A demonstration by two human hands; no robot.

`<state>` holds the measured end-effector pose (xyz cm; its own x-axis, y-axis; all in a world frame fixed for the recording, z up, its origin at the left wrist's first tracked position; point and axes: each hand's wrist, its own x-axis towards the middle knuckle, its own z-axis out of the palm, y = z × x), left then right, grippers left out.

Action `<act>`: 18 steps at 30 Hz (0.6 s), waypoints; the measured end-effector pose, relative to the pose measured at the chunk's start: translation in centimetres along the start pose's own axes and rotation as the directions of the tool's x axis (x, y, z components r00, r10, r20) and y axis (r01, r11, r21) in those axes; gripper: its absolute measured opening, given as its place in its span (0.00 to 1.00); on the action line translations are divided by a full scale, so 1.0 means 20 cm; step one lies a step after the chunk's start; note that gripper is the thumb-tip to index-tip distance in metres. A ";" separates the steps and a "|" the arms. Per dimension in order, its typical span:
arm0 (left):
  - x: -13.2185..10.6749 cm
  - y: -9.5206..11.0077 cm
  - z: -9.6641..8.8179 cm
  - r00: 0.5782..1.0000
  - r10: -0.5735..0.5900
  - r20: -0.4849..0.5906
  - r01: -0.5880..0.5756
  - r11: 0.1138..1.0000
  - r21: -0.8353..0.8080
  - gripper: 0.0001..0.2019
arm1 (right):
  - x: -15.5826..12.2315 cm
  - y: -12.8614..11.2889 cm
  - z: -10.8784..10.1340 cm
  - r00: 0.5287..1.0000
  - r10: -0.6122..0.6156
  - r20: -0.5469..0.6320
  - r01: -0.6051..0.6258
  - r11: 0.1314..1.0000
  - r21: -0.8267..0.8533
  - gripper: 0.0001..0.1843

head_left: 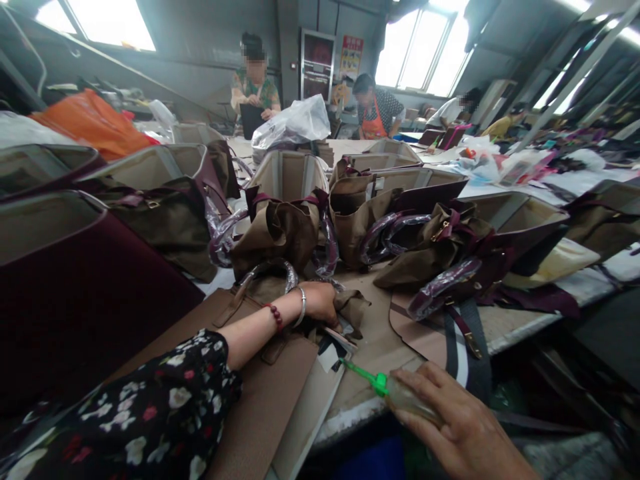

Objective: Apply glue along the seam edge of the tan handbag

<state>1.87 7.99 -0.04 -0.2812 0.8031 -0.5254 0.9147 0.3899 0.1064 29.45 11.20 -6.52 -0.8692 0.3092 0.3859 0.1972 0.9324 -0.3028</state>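
In the head view my right hand [450, 417] is wrapped around a translucent glue bottle [415, 400] with a long green nozzle. The nozzle tip points left, close to a white and black patch on the pale inner side of a brown handbag [273, 390]. That bag lies on its side, its panel towards me and its handle wrapped in clear plastic. My left hand [320, 303] reaches across it with bent fingers closed on the olive-brown lining fabric [353, 310] at the bag's opening. The fingertips are partly hidden.
Several maroon bags with olive lining [280, 233] stand close around on the worktable [370, 393]. A striped panel [440, 333] lies at the right near the table edge. An orange plastic bag [95, 123] is at the far left. Other people [255, 93] work behind.
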 end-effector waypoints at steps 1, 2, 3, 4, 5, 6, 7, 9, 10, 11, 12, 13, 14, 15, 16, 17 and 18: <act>0.00 0.00 0.00 1.000 -0.002 -0.001 0.002 1.000 0.005 0.32 | -0.01 -0.01 0.00 1.000 -0.018 -0.007 0.018 1.000 0.018 0.15; 0.00 0.00 0.00 1.000 -0.002 -0.001 0.002 1.000 0.009 0.33 | -0.02 -0.02 0.00 0.999 -0.043 -0.003 0.043 0.998 0.042 0.16; 0.00 0.01 0.00 1.000 -0.002 -0.002 0.002 1.000 0.012 0.33 | -0.02 -0.04 -0.01 0.997 -0.071 0.001 0.071 0.995 0.069 0.16; 0.00 0.01 -0.01 1.000 0.000 -0.002 0.000 1.000 0.014 0.33 | -0.03 -0.05 -0.01 0.995 -0.100 0.013 0.099 0.990 0.098 0.17; 0.00 0.01 -0.01 1.000 0.004 -0.002 -0.004 1.000 0.014 0.33 | -0.04 -0.06 -0.01 0.992 -0.119 0.037 0.114 0.985 0.127 0.17; 0.00 0.01 -0.01 1.000 0.006 -0.001 -0.006 1.000 0.013 0.33 | -0.04 -0.06 -0.01 0.991 -0.123 0.060 0.113 0.983 0.148 0.17; 0.00 0.01 0.00 1.000 0.005 0.000 -0.005 1.000 0.011 0.32 | -0.04 -0.06 0.00 0.991 -0.113 0.067 0.102 0.983 0.153 0.18; 0.00 0.00 0.00 1.000 -0.001 0.002 0.001 1.000 0.004 0.32 | -0.05 -0.03 0.02 0.998 -0.056 0.027 0.052 0.991 0.121 0.17; 0.01 0.00 0.00 1.000 -0.003 0.002 0.003 1.000 -0.001 0.32 | -0.05 -0.02 0.03 1.000 -0.021 -0.001 0.020 0.994 0.103 0.17; 0.01 0.00 0.00 1.000 -0.005 0.002 0.005 1.000 -0.003 0.32 | -0.05 0.00 0.05 0.999 0.006 -0.033 -0.003 0.996 0.091 0.16; 0.01 0.00 0.00 1.000 -0.006 -0.001 0.006 1.000 -0.004 0.32 | -0.04 0.00 0.06 0.998 0.019 -0.053 -0.014 0.996 0.091 0.16; 0.01 0.00 0.01 1.000 -0.004 -0.004 0.004 1.000 -0.003 0.31 | -0.04 0.01 0.06 0.998 0.016 -0.055 -0.011 0.995 0.099 0.16; 0.01 0.00 0.01 1.000 0.000 -0.009 0.000 1.000 -0.001 0.31 | -0.04 0.00 0.06 0.999 0.003 -0.046 0.002 0.994 0.112 0.15; 0.01 0.00 0.01 1.000 0.003 -0.012 -0.003 1.000 0.002 0.31 | -0.05 -0.01 0.06 0.999 -0.021 -0.036 0.025 0.992 0.127 0.16; 0.01 0.00 0.01 1.000 0.005 -0.015 -0.005 1.000 0.004 0.30 | -0.05 -0.03 0.05 0.999 -0.045 -0.022 0.048 0.988 0.144 0.16; 0.01 0.00 0.01 1.000 0.009 -0.015 -0.009 1.000 0.005 0.30 | -0.05 -0.06 0.05 0.998 -0.070 -0.001 0.069 0.984 0.163 0.17; 0.01 0.00 0.01 1.000 0.014 -0.016 -0.014 1.000 0.005 0.30 | -0.06 -0.08 0.04 0.995 -0.091 0.027 0.085 0.979 0.185 0.19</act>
<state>1.89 8.07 -0.40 -0.2731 0.8152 -0.5107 0.9200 0.3765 0.1090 29.78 9.17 -7.11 -0.8956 0.2175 0.3880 0.0356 0.9045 -0.4249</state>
